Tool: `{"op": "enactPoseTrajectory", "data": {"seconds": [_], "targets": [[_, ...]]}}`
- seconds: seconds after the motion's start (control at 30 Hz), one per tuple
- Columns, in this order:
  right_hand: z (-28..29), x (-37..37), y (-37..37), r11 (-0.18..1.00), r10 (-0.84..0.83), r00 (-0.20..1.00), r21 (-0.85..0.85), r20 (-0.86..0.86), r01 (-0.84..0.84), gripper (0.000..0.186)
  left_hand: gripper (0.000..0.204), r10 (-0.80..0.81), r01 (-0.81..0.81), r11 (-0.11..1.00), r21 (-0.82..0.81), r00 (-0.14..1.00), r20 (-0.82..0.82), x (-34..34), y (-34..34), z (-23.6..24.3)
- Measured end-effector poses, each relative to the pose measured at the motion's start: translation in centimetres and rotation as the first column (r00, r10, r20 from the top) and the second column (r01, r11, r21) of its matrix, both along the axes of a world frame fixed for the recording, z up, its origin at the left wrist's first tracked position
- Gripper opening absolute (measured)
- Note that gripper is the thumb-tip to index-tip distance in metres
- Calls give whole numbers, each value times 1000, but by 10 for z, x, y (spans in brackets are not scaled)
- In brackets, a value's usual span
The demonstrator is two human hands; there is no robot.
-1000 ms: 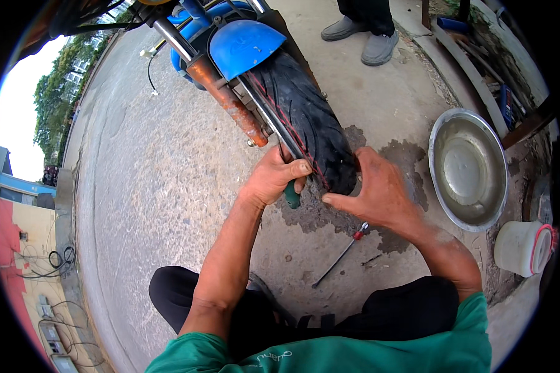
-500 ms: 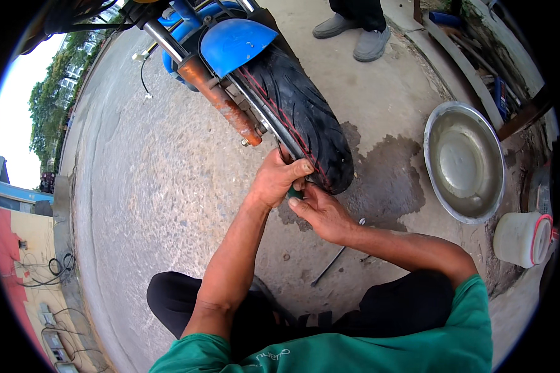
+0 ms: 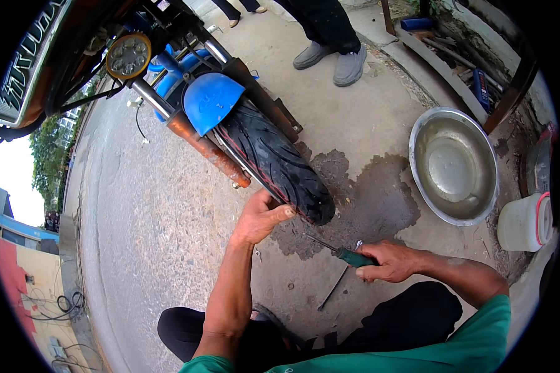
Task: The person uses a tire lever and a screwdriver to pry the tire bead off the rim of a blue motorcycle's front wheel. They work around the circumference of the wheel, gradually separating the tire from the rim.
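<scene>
While left hand (image 3: 255,219) grasps front tyre (image 3: 277,163) | right hand (image 3: 390,260), clenched round green-handled screwdriver (image 3: 352,257), has drawn back | tyre apparently steadied one-handed

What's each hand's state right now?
Left hand: at the tyre, fingers partly hidden; grip cannot be told.
Right hand: closed, holding the green-handled screwdriver.

The right-hand grip (image 3: 389,260) holds a green-handled screwdriver (image 3: 354,258), its tip near the black tyre (image 3: 277,165); the left-hand grip (image 3: 255,219) touches the tyre's side. A metal basin (image 3: 424,189) stands near the concrete ground's (image 3: 386,118) right edge.
</scene>
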State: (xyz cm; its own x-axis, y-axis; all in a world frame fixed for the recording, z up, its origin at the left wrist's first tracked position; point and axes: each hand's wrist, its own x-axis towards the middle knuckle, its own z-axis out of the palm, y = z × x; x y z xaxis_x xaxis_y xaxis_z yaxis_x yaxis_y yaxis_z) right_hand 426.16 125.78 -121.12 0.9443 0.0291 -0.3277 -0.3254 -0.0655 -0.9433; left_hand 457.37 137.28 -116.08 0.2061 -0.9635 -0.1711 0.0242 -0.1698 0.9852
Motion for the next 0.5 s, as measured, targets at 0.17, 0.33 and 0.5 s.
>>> {"op": "enactPoseTrajectory", "data": {"seconds": [0.17,0.33,0.5], "targets": [[27,-2,-16,999,-11,997,31,78,9,47,80,24,-22,999,-47,999,44,9,-1,-10],[50,2,-19,997,-58,984,-38,168,65,48,69,56,-61,997,-48,994,-93,3,-2,-6],[53,15,-5,959,-275,887,41,372,280,55,59,187,-205,972,-111,970,-158,-8,-8,12]]}}
